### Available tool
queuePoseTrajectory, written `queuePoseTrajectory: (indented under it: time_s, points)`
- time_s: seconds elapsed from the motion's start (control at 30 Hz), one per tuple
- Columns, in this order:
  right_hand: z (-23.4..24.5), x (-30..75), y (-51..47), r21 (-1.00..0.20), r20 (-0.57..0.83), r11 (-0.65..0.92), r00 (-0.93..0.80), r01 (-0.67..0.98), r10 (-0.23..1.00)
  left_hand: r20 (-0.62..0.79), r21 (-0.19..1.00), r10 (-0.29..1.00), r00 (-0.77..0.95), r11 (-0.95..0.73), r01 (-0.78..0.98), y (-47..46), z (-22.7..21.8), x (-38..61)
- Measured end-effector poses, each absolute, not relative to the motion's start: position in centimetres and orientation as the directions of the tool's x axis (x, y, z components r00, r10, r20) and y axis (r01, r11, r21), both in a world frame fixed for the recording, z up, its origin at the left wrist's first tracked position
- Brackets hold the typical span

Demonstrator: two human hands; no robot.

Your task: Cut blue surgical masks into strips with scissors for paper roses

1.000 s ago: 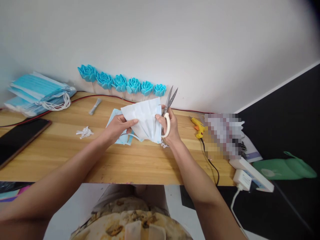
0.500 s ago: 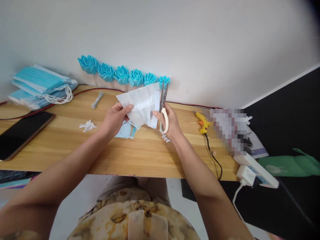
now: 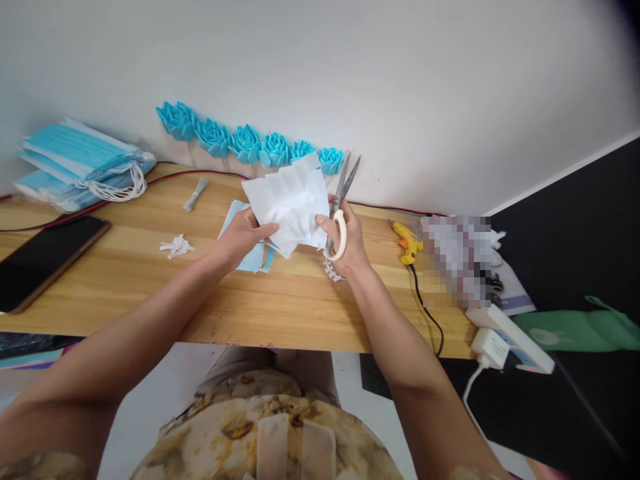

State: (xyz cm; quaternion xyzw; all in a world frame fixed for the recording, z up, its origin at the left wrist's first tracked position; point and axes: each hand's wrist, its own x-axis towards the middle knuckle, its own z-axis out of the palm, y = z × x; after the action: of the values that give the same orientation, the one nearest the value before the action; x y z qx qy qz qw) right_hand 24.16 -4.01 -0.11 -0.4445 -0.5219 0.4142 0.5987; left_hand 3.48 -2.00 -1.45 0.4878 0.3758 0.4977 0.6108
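Between my hands, above the table, are white fabric sheets that look like layers from a face mask. My left hand pinches their left side, thumb on top. My right hand has a pair of scissors with pale handles, its blades pointing up and slightly parted, and its thumb also presses on the sheets' right edge. Beneath the sheets lie cut light-blue mask pieces. Small white scraps sit under my right hand, and another little heap of white strips is left of my left hand.
Several blue fabric flowers on sticks lean against the wall. Stacked blue masks and a phone lie at left, near a bundle of white ties. At right are a yellow glue gun, a power strip and a green bottle.
Both hands have shifted slightly right with the sheets and scissors. The sheets are now fanned into visible layers, and more of the blue pieces below shows.
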Motion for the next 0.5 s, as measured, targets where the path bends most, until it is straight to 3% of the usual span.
queuePoseTrajectory:
  time_s: [0.3, 0.5]
  points:
    - [-0.06, 24.61, -3.6, -0.967, 0.224, 0.238, 0.136, -0.093, 0.965, 0.023, 0.955, 0.948, 0.317, 0.073, -0.287, -1.83, -1.48, 3.23]
    - [-0.52, 24.43, -3.76, -0.975, 0.193, 0.202, 0.097, -0.093, 0.976, 0.018, 0.93, 0.976, 0.216, 0.063, -0.363, -1.93, -1.1, 3.43]
